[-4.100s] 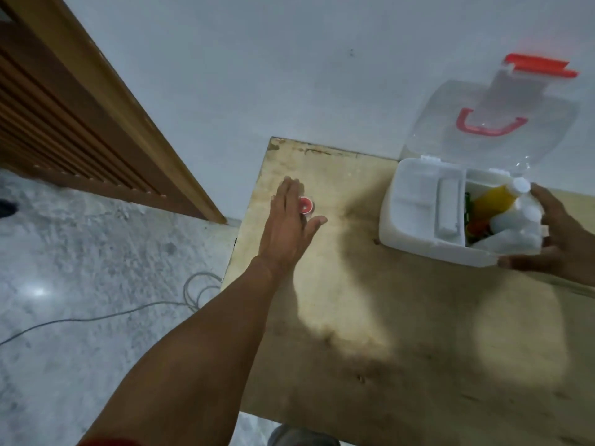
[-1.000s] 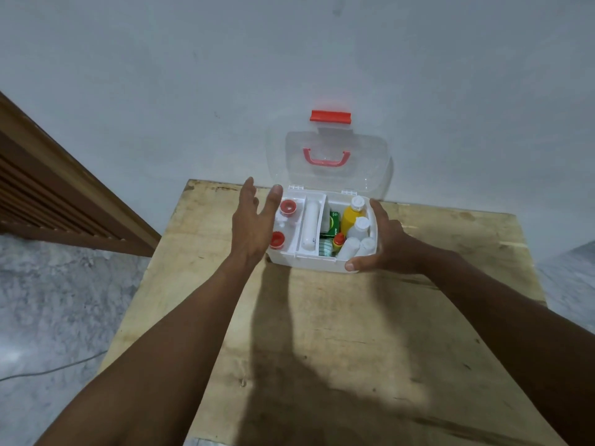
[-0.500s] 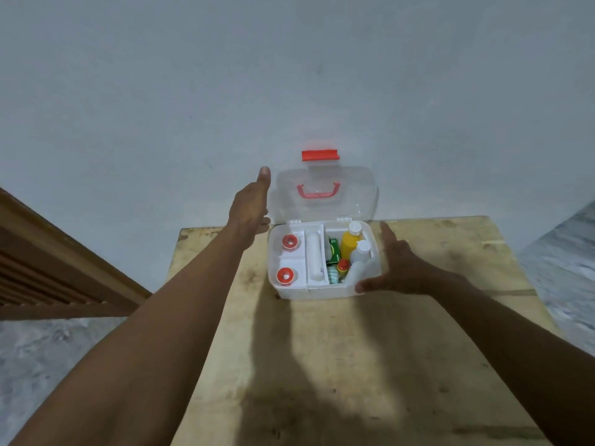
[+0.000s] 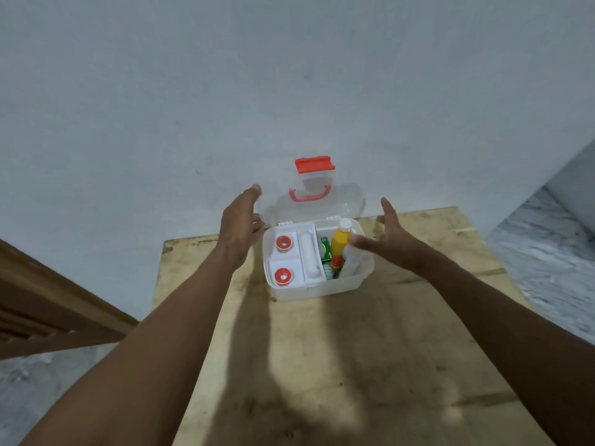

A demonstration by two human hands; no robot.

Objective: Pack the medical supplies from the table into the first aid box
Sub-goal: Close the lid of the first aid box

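Table [image 4: 322,365]: no loose supplies in view, so packing looks done. The step in hand reads as closing up.

Box [image 4: 318,289]: at the far edge near the wall [image 4: 161,91], open.

Lid [image 4: 341,201]: clear, swung up at the back and tilted toward the wall. Can't tell if it touches.

Left hand [image 4: 240,226]: up by the lid's left edge, fingers straight, holding nothing. Contact with the lid is unclear.

Right hand [image 4: 391,239]: hovers over the box's right end, fingers spread, also empty, partly covering a white bottle [image 4: 351,262].

Suggest taking the lid by both side edges and swinging it forward evenly so it doesn't twist.

Yellow bottle [image 4: 341,241]: tilted, tallest item in the right compartment, so most likely to foul the lid. Lay it flatter if the lid stops short.

Tape rolls [image 4: 283,243]: flat in the two left compartments, no issue.

Latch [image 4: 314,165]: red, on the lid's top edge. Press it over the front rim last, with the other hand bracing the box so it doesn't slide.
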